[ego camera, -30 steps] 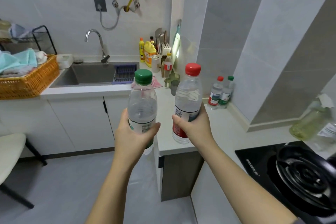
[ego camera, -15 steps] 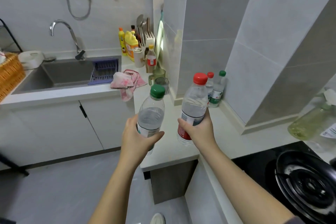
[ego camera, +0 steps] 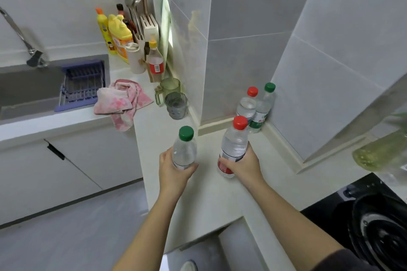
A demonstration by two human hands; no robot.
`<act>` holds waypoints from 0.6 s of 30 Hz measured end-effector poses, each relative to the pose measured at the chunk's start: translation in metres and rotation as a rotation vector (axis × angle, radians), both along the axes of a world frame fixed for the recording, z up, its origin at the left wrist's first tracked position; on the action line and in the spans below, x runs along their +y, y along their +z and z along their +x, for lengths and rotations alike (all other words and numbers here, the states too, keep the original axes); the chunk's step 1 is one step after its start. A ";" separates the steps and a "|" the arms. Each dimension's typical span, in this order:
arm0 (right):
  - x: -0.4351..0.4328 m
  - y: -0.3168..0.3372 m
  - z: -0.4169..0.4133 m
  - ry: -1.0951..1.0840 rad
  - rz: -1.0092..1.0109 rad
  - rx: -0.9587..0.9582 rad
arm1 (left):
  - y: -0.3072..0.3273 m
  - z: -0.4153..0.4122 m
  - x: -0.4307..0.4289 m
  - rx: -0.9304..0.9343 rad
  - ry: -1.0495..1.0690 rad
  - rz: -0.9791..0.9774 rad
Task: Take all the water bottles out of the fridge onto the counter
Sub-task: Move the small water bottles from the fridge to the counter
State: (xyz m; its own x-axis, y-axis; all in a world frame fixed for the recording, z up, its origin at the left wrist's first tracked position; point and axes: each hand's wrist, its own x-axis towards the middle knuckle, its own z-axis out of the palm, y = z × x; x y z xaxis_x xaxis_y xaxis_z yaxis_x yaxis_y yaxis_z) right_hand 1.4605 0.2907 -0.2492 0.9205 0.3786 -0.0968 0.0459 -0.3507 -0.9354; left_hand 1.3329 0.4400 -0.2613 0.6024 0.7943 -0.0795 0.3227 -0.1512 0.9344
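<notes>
Head view: my left hand (ego camera: 174, 168) grips green-capped bottle (ego camera: 184, 149), right hand (ego camera: 245, 164) grips red-capped bottle (ego camera: 234, 146), each wrapped round mid-body, both upright over bench (ego camera: 211, 202); I judge set-down next, beside corner pair (ego camera: 262, 110), keeping bottles grouped.

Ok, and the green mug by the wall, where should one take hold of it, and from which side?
By its handle, coming from the left. The green mug stands upright, handle turned left; the wall is close on its right and a grey glass stands just in front, so gripping the body looks cramped.
</notes>
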 end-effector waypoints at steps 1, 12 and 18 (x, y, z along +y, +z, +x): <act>0.001 -0.008 0.004 -0.003 -0.008 0.010 | -0.006 0.003 0.002 0.011 -0.002 -0.021; 0.013 -0.061 0.042 0.035 0.003 0.070 | -0.031 0.032 0.002 0.006 0.005 -0.028; 0.008 -0.102 0.038 -0.042 -0.079 0.063 | -0.059 0.012 0.008 0.161 -0.070 0.016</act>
